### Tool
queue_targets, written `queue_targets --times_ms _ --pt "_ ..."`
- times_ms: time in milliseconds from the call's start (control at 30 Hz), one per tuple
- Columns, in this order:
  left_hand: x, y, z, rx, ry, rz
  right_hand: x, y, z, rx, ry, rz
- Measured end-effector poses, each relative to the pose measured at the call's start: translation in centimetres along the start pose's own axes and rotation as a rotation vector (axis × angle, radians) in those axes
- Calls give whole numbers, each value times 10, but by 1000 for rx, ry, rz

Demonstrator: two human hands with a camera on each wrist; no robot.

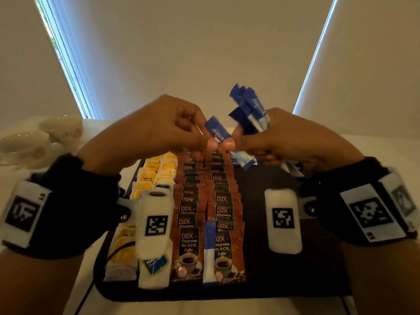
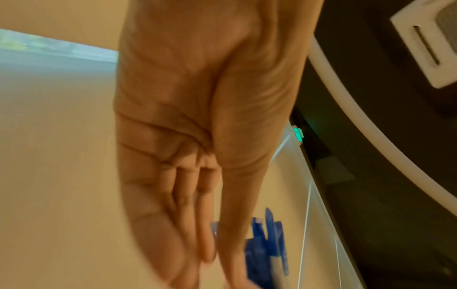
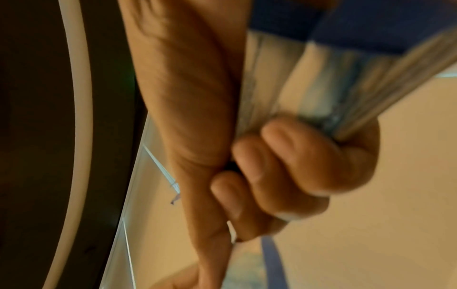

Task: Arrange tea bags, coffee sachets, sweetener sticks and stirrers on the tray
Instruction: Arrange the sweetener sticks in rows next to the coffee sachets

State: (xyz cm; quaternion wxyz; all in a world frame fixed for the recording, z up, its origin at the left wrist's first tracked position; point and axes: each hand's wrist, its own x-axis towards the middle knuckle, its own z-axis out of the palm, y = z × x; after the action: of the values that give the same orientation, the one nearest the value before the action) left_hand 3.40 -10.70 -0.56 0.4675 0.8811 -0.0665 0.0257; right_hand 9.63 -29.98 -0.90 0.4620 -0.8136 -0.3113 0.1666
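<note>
Both hands are raised above the far end of a dark tray. My right hand grips a bundle of blue-and-white sweetener sticks, fanned upward. My left hand pinches one single sweetener stick between thumb and fingers, right beside the right thumb. On the tray lie two rows of yellow tea bags, two rows of brown coffee sachets, and one sweetener stick lying over the nearest sachets. In the left wrist view the blue sticks show past my fingers.
Two white teacups stand on the pale table at far left. The tray's right half holds nothing but its dark surface. A black cable runs off the tray's near left corner. Window blinds fill the background.
</note>
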Motion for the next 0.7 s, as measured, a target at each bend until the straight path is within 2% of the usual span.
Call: queue_targets --times_ms 133,233,333,433,700 --pt "-2 -7 16 330 -259 -118 -9 4 -26 59 150 -1" --pt "-2 -18 46 643 -490 -180 -10 8 -35 97 183 2" --pt "-5 -32 64 823 -573 -179 -7 10 -34 115 163 5" --pt "-6 -39 68 829 -525 -160 -5 11 -32 117 142 5" --pt "-1 -29 71 549 -547 -227 -7 10 -35 155 146 -3"
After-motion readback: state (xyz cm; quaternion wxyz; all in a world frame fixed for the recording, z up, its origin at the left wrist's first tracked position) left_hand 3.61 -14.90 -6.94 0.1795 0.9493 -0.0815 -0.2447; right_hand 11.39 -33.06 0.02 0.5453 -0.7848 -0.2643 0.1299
